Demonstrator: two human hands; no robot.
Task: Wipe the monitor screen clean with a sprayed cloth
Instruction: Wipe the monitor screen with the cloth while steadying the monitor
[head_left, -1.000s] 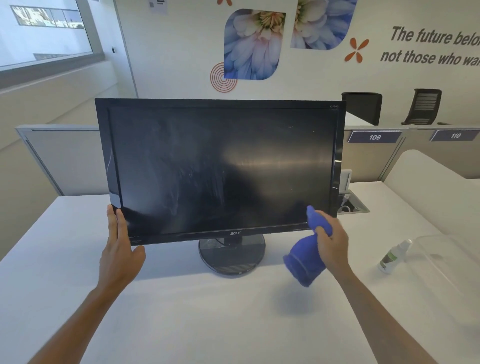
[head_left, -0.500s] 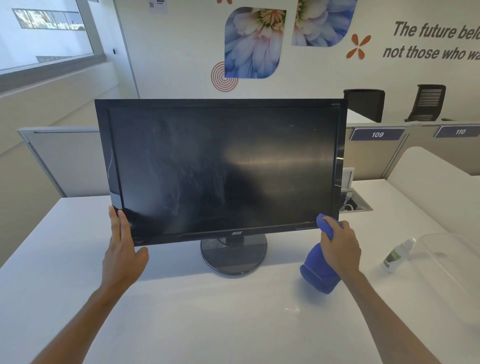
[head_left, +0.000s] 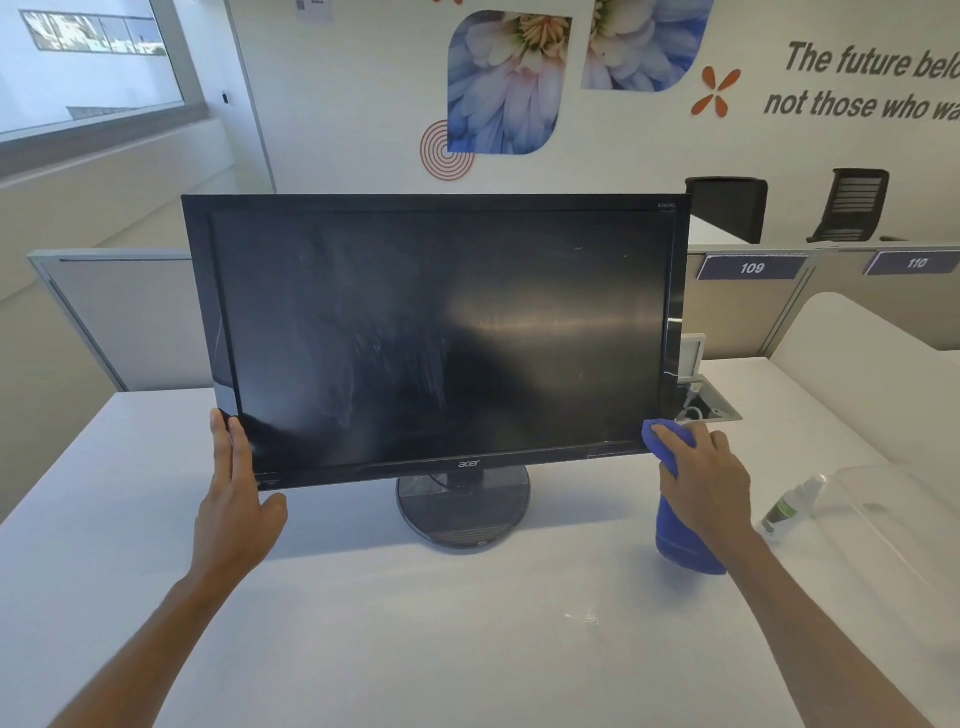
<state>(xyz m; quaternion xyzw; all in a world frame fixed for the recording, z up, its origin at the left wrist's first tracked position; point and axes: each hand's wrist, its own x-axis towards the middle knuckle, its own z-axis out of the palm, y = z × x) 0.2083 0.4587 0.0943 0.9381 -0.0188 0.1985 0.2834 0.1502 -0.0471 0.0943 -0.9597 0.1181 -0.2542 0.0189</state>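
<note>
A black monitor (head_left: 441, 332) stands on a round base on the white desk (head_left: 415, 623), its dark screen smeared with pale streaks left of the middle. My left hand (head_left: 234, 499) grips the monitor's lower left corner, fingers along the bezel. My right hand (head_left: 704, 483) holds a blue cloth (head_left: 680, 540) against the lower right corner of the frame; most of the cloth hangs down below the hand. A small spray bottle (head_left: 792, 501) lies on the desk to the right, apart from both hands.
A clear plastic bin (head_left: 904, 525) sits at the desk's right edge beside the bottle. Behind the monitor's right side is a cable port (head_left: 709, 405) with a white plug. Grey partitions and two office chairs stand beyond the desk.
My right hand has carried the blue cloth rightward and up, from below the screen's lower edge to the monitor's lower right corner. My left hand has stayed on the lower left corner.
</note>
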